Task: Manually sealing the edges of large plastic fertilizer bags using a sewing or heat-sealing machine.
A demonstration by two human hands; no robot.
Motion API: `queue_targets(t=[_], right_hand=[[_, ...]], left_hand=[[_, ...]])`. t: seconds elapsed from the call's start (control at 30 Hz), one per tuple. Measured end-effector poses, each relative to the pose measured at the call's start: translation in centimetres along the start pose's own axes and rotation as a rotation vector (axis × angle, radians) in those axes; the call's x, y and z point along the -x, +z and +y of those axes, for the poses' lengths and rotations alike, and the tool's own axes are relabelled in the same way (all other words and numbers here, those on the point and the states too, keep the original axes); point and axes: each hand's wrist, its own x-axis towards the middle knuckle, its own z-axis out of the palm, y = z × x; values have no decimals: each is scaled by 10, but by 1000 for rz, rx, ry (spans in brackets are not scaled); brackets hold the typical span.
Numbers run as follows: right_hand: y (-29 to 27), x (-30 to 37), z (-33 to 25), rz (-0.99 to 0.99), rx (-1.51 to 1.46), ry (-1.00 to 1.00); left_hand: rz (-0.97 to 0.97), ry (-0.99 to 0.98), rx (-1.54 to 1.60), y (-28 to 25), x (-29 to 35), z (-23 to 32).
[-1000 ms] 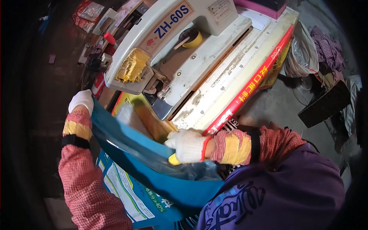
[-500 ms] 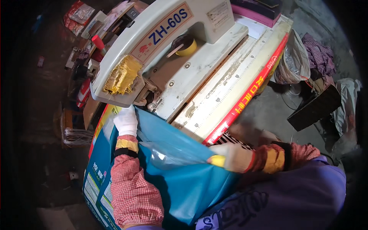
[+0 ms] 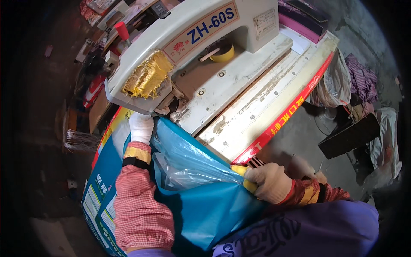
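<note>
A large blue woven plastic bag [image 3: 205,214] with a clear plastic liner [image 3: 184,171] showing in its mouth lies below the head of a grey sewing machine [image 3: 154,68]. My left hand [image 3: 141,127], in a white glove, closes on the bag's edge right beside the machine's needle area; its fingertips are partly hidden under the machine head. My right hand [image 3: 269,181], gloved with yellow fingertips, pinches the other end of the bag's mouth near the table's front corner. Between both hands the blue edge runs fairly straight, with the liner crumpled below it.
The cream worktable [image 3: 269,103] has a red-edged front. On the machine bed sits a yellow pot [image 3: 222,55] with a stick. A dark pink-sided box [image 3: 302,21] stands at the back. To the right are a white sack [image 3: 332,81], a checked cloth [image 3: 361,77] and a dark board [image 3: 349,135].
The machine and table have shifted rightward in the picture. My right hand, blurred before, now shows sharply with its pinch on the bag's edge. My left hand stays by the machine head.
</note>
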Motion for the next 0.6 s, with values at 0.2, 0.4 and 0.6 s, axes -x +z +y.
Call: queue_targets(t=[0.2, 0.4, 0.6], right_hand=[[-2, 0, -8, -71, 193, 82], [-10, 4, -12, -205, 186, 112], [32, 10, 19, -100, -74, 797]], left_hand=[[-403, -30, -30, -41, -6, 21], [-554, -6, -234, -94, 8, 41], [-797, -220, 126, -86, -2, 60]])
